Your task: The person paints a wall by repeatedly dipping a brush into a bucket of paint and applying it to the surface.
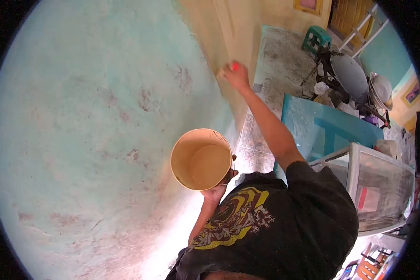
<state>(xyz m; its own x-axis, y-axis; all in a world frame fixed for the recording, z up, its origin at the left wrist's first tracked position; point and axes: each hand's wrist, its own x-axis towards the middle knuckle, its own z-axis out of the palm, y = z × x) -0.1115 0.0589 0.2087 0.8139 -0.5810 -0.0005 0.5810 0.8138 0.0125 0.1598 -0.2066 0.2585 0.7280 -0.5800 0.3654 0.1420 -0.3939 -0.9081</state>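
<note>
My left hand (215, 191) is wrapped under and around the side of a cream bucket (177, 161), whose open top faces me. Inside the bucket lies beige paint (211, 163). My right hand (238, 78) reaches out to the wall, closed around a paintbrush (221, 73) with a red handle end. The brush is small and partly blurred; its pale tip is at the wall. Beige paint (219, 28) covers the far strip of wall, bordering the worn turquoise wall (102, 116) with its dark scuffs.
To my right stand a turquoise panel (303, 121) and a glass-sided case (382, 191). Farther back are a large round metal pan (349, 77), a green stool (316, 39) and a ladder (359, 32). The tiled floor (282, 60) looks stained.
</note>
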